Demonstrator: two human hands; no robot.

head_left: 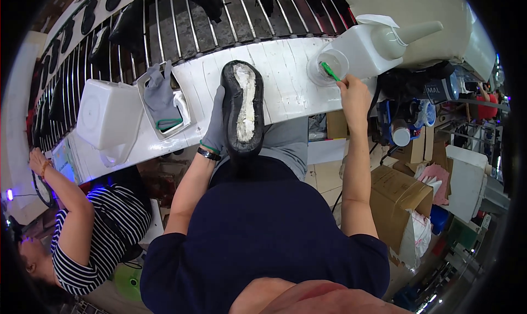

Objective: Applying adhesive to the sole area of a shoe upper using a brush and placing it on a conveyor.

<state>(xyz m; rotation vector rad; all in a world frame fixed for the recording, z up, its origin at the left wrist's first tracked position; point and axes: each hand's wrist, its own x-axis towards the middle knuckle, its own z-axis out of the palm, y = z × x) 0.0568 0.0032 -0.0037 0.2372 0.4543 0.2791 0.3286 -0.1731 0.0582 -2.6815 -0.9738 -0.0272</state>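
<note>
My left hand (215,122), in a grey glove with a green cuff, grips a black shoe upper (257,103) by its left side. The shoe is bottom up, with a rough cream-white strip down the middle of its underside. In my bare right hand (355,99) is a green-handled brush (328,69), whose lower end dips into a clear round cup (314,71). The cup stands on the white bench (291,92). What the cup holds is hard to make out.
A white jug (354,48) with a spout stands behind the cup. At left are an open white box (185,116) with a grey glove and a white tub (107,114). Beyond the bench, metal rollers (230,18) carry black shoes. A co-worker in stripes (104,232) sits at left.
</note>
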